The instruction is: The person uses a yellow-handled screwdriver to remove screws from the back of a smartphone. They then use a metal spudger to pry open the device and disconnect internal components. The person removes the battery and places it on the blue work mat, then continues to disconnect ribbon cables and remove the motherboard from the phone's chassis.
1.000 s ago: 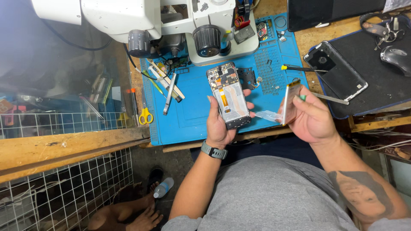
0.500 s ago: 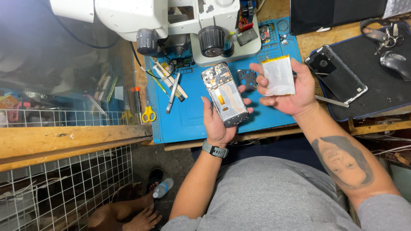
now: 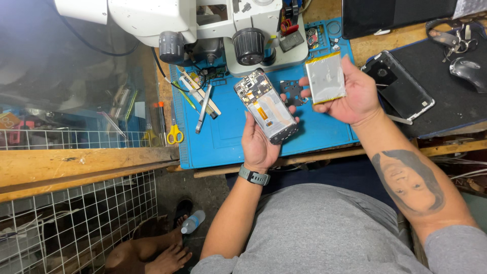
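My left hand (image 3: 257,144) holds an opened phone body (image 3: 266,105), its back off and its boards and an orange flex cable showing, tilted above the blue work mat (image 3: 223,139). My right hand (image 3: 355,94) holds a flat silver battery pack (image 3: 325,77) with a yellow edge, face up, just right of the phone. The two parts are apart by a small gap. A small dark metal plate (image 3: 293,91) lies on the mat between them.
A white microscope (image 3: 203,25) stands over the mat's far edge. Tweezers and tools (image 3: 200,99) and yellow scissors (image 3: 175,134) lie at the mat's left. A dark phone back cover (image 3: 401,83) rests on a black pad at right, near keys (image 3: 451,35) and a mouse (image 3: 469,71).
My right hand has turned the battery from edge-on to flat and lifted it toward the microscope, beside the phone. My left hand keeps the phone body nearly still.
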